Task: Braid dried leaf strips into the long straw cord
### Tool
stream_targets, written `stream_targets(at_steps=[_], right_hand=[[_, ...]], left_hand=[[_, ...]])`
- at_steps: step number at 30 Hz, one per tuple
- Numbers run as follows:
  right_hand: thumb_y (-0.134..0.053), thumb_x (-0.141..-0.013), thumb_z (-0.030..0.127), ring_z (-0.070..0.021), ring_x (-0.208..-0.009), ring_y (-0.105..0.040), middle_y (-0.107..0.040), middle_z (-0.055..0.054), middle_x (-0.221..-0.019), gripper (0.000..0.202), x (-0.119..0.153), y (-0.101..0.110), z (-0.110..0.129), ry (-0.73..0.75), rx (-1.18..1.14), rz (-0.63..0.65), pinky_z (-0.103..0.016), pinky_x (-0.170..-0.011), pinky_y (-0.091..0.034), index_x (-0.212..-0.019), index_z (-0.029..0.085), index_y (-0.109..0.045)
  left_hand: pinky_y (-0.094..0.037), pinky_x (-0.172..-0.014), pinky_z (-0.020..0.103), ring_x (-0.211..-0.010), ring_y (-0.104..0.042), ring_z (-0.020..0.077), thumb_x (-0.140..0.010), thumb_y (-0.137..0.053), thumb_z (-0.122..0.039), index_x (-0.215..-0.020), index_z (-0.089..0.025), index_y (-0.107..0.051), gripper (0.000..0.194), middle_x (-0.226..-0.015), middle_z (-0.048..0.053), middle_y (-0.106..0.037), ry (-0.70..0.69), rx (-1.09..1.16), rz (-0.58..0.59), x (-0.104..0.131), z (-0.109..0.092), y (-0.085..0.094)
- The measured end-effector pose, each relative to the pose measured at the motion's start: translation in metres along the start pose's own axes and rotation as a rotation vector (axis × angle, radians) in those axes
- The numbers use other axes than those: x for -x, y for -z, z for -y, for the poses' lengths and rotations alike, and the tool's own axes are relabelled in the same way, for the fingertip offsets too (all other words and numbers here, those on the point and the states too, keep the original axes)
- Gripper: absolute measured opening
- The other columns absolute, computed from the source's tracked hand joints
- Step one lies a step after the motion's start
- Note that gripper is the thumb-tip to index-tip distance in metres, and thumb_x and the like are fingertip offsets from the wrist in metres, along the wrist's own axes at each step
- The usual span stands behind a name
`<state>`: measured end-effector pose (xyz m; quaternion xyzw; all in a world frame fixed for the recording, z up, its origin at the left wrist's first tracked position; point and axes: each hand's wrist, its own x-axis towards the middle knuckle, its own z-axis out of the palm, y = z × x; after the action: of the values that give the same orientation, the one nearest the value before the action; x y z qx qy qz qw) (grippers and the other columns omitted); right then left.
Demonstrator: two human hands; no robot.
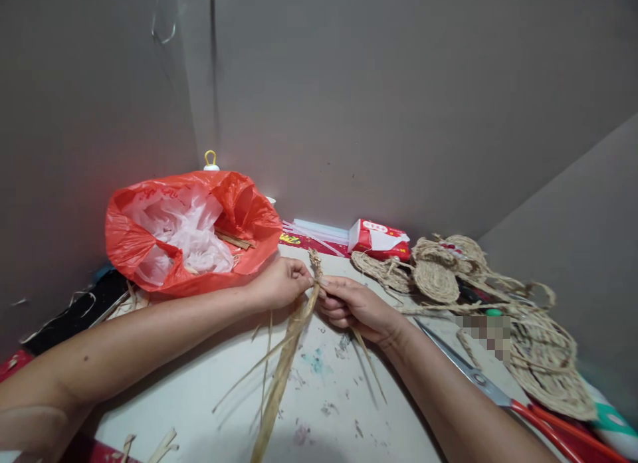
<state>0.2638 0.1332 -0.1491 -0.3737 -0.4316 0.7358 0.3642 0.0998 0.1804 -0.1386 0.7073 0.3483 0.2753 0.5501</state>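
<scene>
At the centre of the frame, your left hand (279, 285) and right hand (351, 305) pinch a straw braid (316, 264) between thumb and fingers, its loose strands trailing toward the lower edge. Beneath you, the white desk (343, 400) is blotched with blue-green and dark stains. Plain grey walls (349, 104) fill the upper frame. A red bag (127, 247) sits left; woven pieces (436, 281) lie at right, above long scissors (480, 378) at lower right.

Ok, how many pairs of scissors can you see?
1: the red-handled scissors, lying just right of the right forearm. Others could be hidden under the woven straw pieces.
</scene>
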Motion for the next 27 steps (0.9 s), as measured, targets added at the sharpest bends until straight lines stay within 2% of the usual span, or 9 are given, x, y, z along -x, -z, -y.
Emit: stream_targets(at_steps=[3, 8, 13, 17, 21, 24, 27], right_hand=[[-0.062, -0.079, 0.042, -0.003, -0.039, -0.014, -0.028, 0.01, -0.049, 0.035, -0.001, -0.003, 0.0, -0.005, 0.103, -0.033, -0.015, -0.035, -0.008, -0.064, 0.018, -0.042], [-0.063, -0.077, 0.046, -0.0024, -0.037, -0.015, -0.029, 0.01, -0.045, 0.041, -0.002, -0.012, -0.003, -0.012, 0.258, -0.179, -0.016, -0.034, -0.008, -0.056, 0.017, -0.042], [-0.064, -0.073, 0.035, -0.0016, -0.035, -0.016, -0.029, 0.01, -0.044, 0.029, -0.003, -0.02, -0.006, -0.068, 0.044, -0.237, -0.016, -0.033, -0.007, -0.059, 0.015, -0.049], [-0.061, -0.073, 0.029, -0.0013, -0.035, -0.014, -0.026, 0.011, -0.043, 0.02, -0.003, -0.025, -0.006, -0.064, -0.014, -0.288, -0.014, -0.033, -0.007, -0.063, 0.012, -0.056], [-0.059, -0.073, 0.026, -0.0014, -0.035, -0.012, -0.024, 0.011, -0.042, 0.023, -0.004, -0.03, -0.007, -0.046, -0.082, -0.335, -0.014, -0.032, -0.006, -0.057, 0.016, -0.046], [-0.058, -0.073, 0.025, -0.0016, -0.034, -0.012, -0.025, 0.012, -0.041, 0.03, -0.006, -0.036, -0.009, -0.043, -0.123, -0.367, -0.013, -0.032, -0.007, -0.054, 0.019, -0.035], [-0.06, -0.073, 0.027, -0.0013, -0.034, -0.014, -0.026, 0.011, -0.04, 0.034, -0.006, -0.041, -0.012, -0.038, -0.132, -0.392, -0.013, -0.031, -0.008, -0.053, 0.02, -0.033]], left_hand=[[-0.019, -0.043, 0.019, -0.043, -0.028, 0.0046, -0.074, -0.053, -0.024, -0.063, -0.015, -0.049, 0.015, -0.047, -0.008, -0.038, 0.035, -0.095, 0.004, -0.001, -0.001, 0.005], [-0.025, -0.044, 0.019, -0.045, -0.033, 0.0055, -0.069, -0.055, -0.02, -0.057, -0.015, -0.05, 0.014, -0.047, -0.007, -0.041, 0.11, -0.173, 0.028, -0.001, -0.008, 0.011], [-0.03, -0.045, 0.019, -0.044, -0.039, 0.007, -0.069, -0.051, -0.017, -0.054, -0.015, -0.051, 0.015, -0.045, -0.005, -0.047, 0.146, -0.202, 0.055, 0.002, -0.016, 0.012], [-0.035, -0.048, 0.019, -0.047, -0.047, 0.0083, -0.071, -0.046, -0.014, -0.057, -0.014, -0.057, 0.018, -0.052, -0.001, -0.058, 0.118, -0.298, 0.114, 0.006, -0.025, 0.011], [-0.037, -0.045, 0.02, -0.042, -0.049, 0.0088, -0.075, -0.041, -0.012, -0.066, -0.015, -0.054, 0.016, -0.057, 0.001, -0.061, 0.208, -0.31, 0.157, 0.013, -0.033, 0.005], [-0.038, -0.046, 0.021, -0.045, -0.054, 0.0116, -0.076, -0.043, -0.012, -0.077, -0.016, -0.052, 0.01, -0.058, 0.001, -0.061, 0.213, -0.409, 0.098, 0.02, -0.03, -0.003], [-0.039, -0.052, 0.023, -0.059, -0.058, 0.016, -0.074, -0.045, -0.013, -0.079, -0.016, -0.052, 0.009, -0.066, 0.005, -0.063, 0.057, -0.658, -0.048, 0.026, -0.022, -0.01]])
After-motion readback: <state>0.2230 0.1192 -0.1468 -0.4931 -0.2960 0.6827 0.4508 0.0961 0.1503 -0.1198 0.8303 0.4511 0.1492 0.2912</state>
